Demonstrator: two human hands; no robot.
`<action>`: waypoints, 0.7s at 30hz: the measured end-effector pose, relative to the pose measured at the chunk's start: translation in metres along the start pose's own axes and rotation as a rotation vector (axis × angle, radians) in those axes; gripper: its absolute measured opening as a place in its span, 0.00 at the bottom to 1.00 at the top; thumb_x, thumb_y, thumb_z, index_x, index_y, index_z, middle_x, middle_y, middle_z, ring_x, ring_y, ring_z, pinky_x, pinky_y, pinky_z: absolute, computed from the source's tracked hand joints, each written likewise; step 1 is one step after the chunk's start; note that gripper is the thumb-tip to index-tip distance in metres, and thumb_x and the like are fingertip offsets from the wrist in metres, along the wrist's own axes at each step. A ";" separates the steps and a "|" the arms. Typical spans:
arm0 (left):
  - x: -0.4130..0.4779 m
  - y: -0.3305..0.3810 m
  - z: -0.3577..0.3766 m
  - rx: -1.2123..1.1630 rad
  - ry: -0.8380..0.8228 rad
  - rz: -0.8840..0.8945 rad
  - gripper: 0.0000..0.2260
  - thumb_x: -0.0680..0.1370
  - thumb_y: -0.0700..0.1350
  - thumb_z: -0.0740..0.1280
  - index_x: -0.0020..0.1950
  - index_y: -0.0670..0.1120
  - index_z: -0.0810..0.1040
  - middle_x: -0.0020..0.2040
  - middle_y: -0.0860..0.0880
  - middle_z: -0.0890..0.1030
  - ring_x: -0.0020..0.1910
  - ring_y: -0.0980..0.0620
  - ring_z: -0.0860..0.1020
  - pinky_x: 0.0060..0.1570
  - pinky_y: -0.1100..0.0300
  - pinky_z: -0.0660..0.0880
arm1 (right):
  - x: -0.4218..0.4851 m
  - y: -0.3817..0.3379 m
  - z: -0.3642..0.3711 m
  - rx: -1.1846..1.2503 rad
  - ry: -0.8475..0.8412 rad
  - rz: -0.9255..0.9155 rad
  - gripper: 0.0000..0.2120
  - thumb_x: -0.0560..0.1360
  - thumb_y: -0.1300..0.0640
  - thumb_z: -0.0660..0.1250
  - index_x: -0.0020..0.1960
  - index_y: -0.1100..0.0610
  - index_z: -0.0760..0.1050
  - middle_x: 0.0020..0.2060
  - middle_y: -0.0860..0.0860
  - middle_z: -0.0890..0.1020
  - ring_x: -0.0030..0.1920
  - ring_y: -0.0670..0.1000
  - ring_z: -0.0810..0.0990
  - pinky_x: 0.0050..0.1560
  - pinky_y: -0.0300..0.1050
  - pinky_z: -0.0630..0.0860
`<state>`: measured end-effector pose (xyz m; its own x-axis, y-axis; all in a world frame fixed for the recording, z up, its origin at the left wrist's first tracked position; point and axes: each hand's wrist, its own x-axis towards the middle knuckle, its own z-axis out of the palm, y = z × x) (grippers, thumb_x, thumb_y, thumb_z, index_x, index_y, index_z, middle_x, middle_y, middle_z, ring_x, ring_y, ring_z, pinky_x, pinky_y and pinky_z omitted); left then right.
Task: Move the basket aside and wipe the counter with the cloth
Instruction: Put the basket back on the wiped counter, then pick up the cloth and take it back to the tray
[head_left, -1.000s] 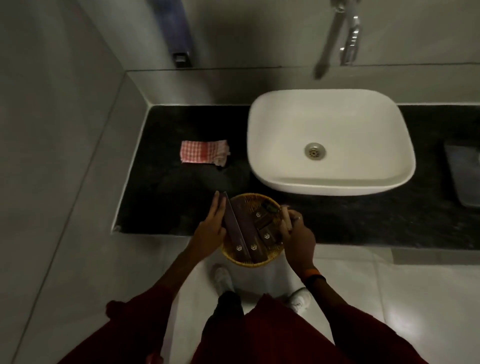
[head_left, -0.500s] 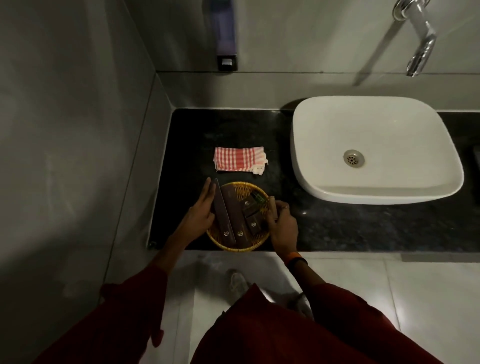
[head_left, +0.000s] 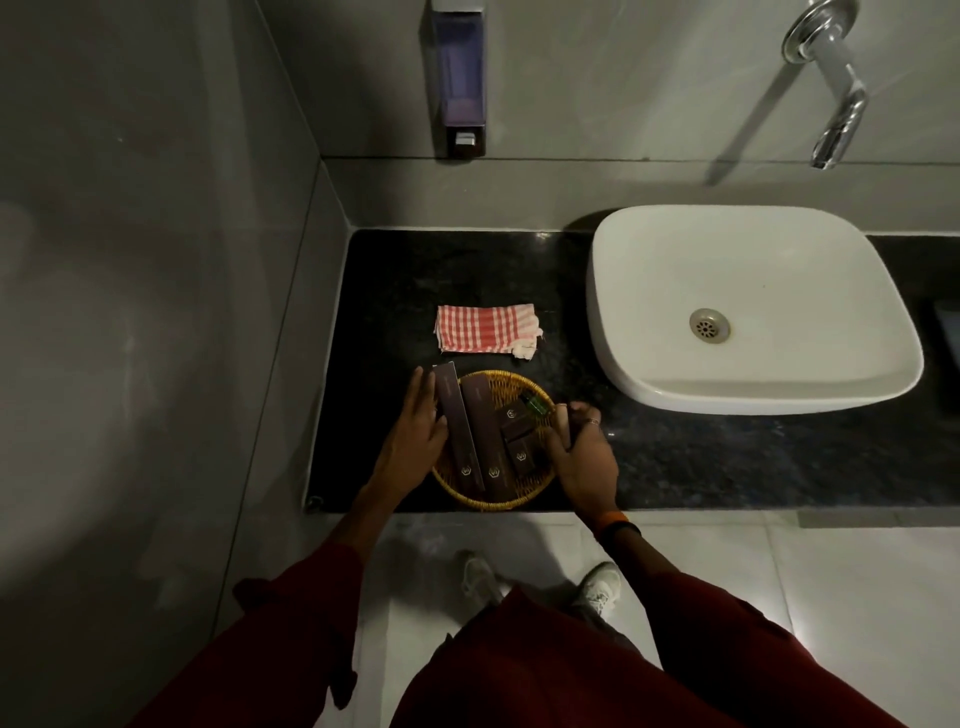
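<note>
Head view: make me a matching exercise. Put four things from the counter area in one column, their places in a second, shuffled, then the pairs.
1. basket
2. cloth
3. sink
4. soap dispenser

A. on the wall above the counter
B. at the counter's front edge, between both hands
C. flat on the counter, just behind the basket
D. right part of the counter

Pairs: 1-B, 2-C, 3-D, 4-A

Basket (head_left: 498, 496) rim: I see both sides covered by the left hand (head_left: 413, 441) and right hand (head_left: 584, 457).
Box logos (head_left: 492, 472): too small for me to read.
Tray (head_left: 948, 327) at the tabletop's right edge: cut off.
Soap dispenser (head_left: 460, 78): top cut off.
</note>
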<state>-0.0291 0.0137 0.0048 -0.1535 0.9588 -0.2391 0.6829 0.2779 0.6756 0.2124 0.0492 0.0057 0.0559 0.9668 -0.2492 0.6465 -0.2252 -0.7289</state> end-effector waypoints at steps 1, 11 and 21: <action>0.001 0.003 -0.001 -0.010 0.047 -0.003 0.29 0.84 0.47 0.58 0.81 0.50 0.47 0.83 0.51 0.42 0.75 0.52 0.62 0.67 0.54 0.71 | 0.000 -0.004 -0.001 -0.032 0.045 -0.015 0.23 0.78 0.46 0.67 0.69 0.52 0.68 0.60 0.54 0.80 0.59 0.55 0.80 0.56 0.51 0.76; 0.114 0.025 -0.026 -0.277 0.304 -0.243 0.20 0.83 0.49 0.59 0.74 0.46 0.68 0.72 0.41 0.71 0.69 0.43 0.73 0.67 0.47 0.72 | 0.104 -0.067 0.008 -0.036 -0.080 -0.139 0.18 0.79 0.50 0.66 0.66 0.58 0.74 0.61 0.58 0.79 0.60 0.57 0.78 0.57 0.48 0.74; 0.193 0.027 -0.019 -0.380 0.187 -0.428 0.30 0.75 0.39 0.71 0.75 0.44 0.66 0.70 0.40 0.74 0.68 0.40 0.74 0.66 0.51 0.73 | 0.185 -0.081 0.053 0.117 -0.088 0.096 0.19 0.80 0.51 0.63 0.68 0.59 0.73 0.61 0.62 0.81 0.61 0.63 0.80 0.62 0.55 0.77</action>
<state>-0.0542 0.2072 -0.0096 -0.5050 0.7416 -0.4416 0.2352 0.6105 0.7562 0.1301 0.2399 -0.0154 0.0432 0.9269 -0.3727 0.5480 -0.3339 -0.7669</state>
